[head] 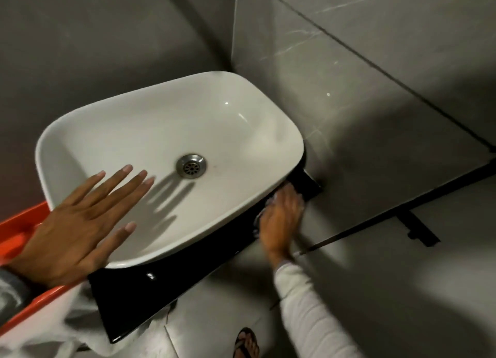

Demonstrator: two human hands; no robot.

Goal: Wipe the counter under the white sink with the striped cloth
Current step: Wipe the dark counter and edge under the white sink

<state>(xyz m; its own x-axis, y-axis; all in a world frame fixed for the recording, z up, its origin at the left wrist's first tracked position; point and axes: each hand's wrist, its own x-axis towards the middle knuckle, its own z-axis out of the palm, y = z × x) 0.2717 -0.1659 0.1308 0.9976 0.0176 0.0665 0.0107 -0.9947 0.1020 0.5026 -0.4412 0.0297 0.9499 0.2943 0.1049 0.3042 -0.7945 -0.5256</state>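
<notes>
The white sink (pixel 236 132) sits on a glossy black counter (pixel 161 282), with a metal drain (pixel 191 166) in its bowl. My left hand (pixel 80 223) hovers flat over the sink's near left rim, fingers spread, holding nothing. My right hand (pixel 281 221) presses down on the counter at the sink's right side. A bit of pale cloth (pixel 261 218) shows under its fingers, mostly hidden and blurred; its stripes cannot be made out.
Grey tiled walls (pixel 375 89) close in behind and to the right. An orange tray-like edge (pixel 24 223) lies at the left. White fabric (pixel 80 320) hangs below the counter's left end. A foot in a sandal (pixel 247 343) stands on the floor below.
</notes>
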